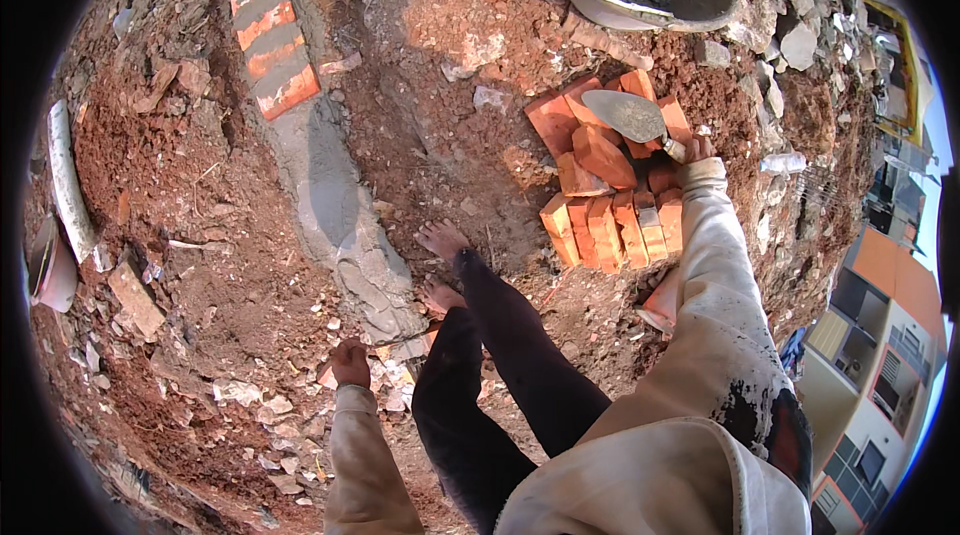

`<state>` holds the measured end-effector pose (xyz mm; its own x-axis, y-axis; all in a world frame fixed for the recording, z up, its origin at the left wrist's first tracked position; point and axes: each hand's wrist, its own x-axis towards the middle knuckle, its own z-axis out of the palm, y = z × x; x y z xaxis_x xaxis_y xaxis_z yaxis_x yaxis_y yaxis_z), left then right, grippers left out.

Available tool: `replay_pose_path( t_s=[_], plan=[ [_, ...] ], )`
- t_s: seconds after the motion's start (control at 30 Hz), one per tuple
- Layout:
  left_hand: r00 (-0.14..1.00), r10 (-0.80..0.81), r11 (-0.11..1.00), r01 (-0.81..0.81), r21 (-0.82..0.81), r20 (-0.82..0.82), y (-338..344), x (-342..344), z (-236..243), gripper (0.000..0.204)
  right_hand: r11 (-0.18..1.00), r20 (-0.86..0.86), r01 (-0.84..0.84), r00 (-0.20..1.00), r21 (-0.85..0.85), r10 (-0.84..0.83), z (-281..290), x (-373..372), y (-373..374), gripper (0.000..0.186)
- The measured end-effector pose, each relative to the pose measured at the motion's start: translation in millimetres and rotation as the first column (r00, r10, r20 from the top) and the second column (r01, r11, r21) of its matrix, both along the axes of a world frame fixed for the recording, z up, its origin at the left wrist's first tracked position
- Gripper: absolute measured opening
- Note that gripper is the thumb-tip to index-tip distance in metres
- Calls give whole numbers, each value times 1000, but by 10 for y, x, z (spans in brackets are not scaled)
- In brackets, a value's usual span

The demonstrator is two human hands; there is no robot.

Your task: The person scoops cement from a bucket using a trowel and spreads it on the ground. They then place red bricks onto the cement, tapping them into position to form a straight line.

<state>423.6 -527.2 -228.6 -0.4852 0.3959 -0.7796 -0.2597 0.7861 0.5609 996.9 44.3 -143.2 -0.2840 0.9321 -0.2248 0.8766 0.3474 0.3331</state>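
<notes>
Laid bricks (289, 93) toward eleven o'clock, mortar (345, 225) below bare; right hand (697, 147) grips trowel (625, 116), left hand (350, 363) curled, contents unclear

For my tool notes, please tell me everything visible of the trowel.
The trowel has a broad, grey, metal-looking blade with a rounded tip. The right hand grips its handle, mostly hiding it. The blade is above a pile of orange-red bricks, its tip pointing left and slightly forward; whether it touches them is unclear.

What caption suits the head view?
The right hand holds a trowel over piled orange bricks, right of a grey mortar strip.
</notes>
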Motion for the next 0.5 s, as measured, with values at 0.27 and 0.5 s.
replay_pose_path(
  t_s=[0.27,0.5],
  plan=[
    [905,63,856,-266,444,420,2162,1421,984,21,994,-367,-95,923,61,111,1335,-1032,-148,44],
    [16,-5,483,-876,16,1000,3189,1956,1136,81,648,-630,38,195,-761,-752,1413,-2044,-1023,39]
  ],
)
